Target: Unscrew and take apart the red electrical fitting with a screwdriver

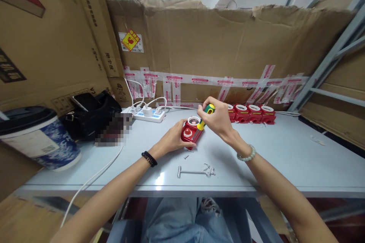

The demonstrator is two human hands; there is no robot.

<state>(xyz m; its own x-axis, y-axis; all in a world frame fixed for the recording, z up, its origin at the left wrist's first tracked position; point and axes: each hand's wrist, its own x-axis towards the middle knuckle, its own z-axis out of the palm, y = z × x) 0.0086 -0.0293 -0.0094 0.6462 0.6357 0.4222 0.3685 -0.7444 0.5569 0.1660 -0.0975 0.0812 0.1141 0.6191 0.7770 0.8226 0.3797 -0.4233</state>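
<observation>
My right hand (218, 118) is closed around the green and yellow handle of a screwdriver (201, 125). The screwdriver tilts down to the left, and its tip meets the face of a small red device (186, 138). That device has a white-rimmed round window at its top and a red knob below. My left hand (172, 136) grips it from the left side, the thumb along its lower edge. Just below lies a small screw (186, 157). Nearer the table's front edge rests a T-shaped metal rod (189, 172) with small pale pieces at its right end.
Several similar red devices (254, 114) stand in a row at the back right. A power strip (148, 114) with plugs, a black bag (91, 115) and a large paper cup (42, 140) occupy the left. Cardboard (199, 41) walls off the back; a white cable (97, 174) crosses the table's left side.
</observation>
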